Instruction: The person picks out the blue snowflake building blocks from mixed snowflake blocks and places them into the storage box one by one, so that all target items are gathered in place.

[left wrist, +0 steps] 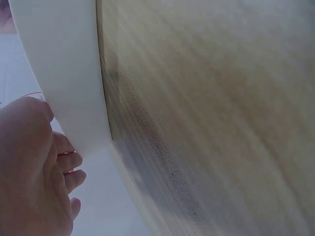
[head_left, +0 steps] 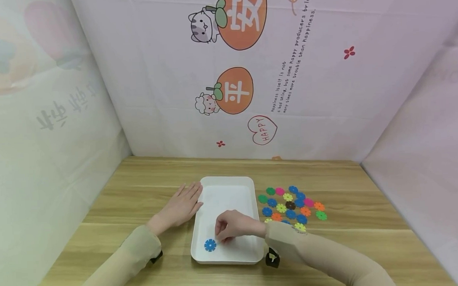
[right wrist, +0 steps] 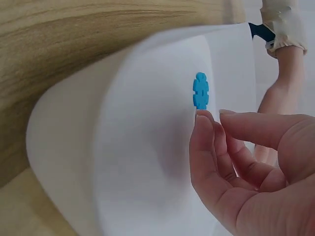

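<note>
In the white rectangular tray (head_left: 231,195), a blue notched plastic disc (head_left: 210,245) is laid near-left. Beside it the right hand (head_left: 235,225) is loosely curled, fingertips parted, nothing visibly pinched; the left hand (head_left: 181,207) is rested, fingers extended, on the tray's left rim. Placement seems finished; withdrawal is probably needed.

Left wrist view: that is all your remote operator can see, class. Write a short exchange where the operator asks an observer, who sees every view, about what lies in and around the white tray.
Operator: I see the left hand at the outer side of the white tray, but not its floor. Is anything lying in there?
Observer: Yes. One blue snowflake disc shows on the floor, near the corner at the wearer's left.
Operator: Are there more outside, beyond my view?
Observer: Yes. Loose snowflake discs in several colours lie on the wooden table, to the right of the tray.
</note>
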{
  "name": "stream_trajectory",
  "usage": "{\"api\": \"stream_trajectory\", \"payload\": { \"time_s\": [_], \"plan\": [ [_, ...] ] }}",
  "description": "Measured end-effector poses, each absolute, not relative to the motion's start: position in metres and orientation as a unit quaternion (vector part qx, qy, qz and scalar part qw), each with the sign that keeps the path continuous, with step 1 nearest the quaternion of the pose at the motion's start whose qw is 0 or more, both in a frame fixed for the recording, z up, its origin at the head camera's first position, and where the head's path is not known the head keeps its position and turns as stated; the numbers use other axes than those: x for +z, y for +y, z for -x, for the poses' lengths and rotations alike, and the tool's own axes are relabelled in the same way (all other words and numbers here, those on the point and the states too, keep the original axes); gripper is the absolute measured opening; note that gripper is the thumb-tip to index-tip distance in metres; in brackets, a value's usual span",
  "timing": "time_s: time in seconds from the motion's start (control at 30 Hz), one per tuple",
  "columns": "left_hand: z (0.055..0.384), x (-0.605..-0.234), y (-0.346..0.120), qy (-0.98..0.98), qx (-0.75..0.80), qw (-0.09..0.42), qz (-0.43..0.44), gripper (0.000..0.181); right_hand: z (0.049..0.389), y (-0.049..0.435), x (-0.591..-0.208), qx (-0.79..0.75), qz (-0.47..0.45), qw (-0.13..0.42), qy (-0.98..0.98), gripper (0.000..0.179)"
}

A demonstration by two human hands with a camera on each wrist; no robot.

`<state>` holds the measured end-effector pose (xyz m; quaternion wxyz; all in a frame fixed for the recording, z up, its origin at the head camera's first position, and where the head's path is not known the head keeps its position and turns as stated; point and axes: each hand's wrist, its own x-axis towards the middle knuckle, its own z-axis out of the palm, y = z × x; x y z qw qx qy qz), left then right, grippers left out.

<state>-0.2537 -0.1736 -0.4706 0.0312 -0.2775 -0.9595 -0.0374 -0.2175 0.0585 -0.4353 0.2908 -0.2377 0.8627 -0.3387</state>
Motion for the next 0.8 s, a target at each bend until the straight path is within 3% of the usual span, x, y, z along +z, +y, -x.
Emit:
{"api": "stream_trajectory", "payload": {
  "time_s": [0.8],
  "plan": [
    [0.252,-0.471,-0.174,-0.958,-0.042,0.029,0.281,0.060,0.229,0.167,-0.402,-0.414,0.221,0.228,0.853,0.013]
  ]
}}
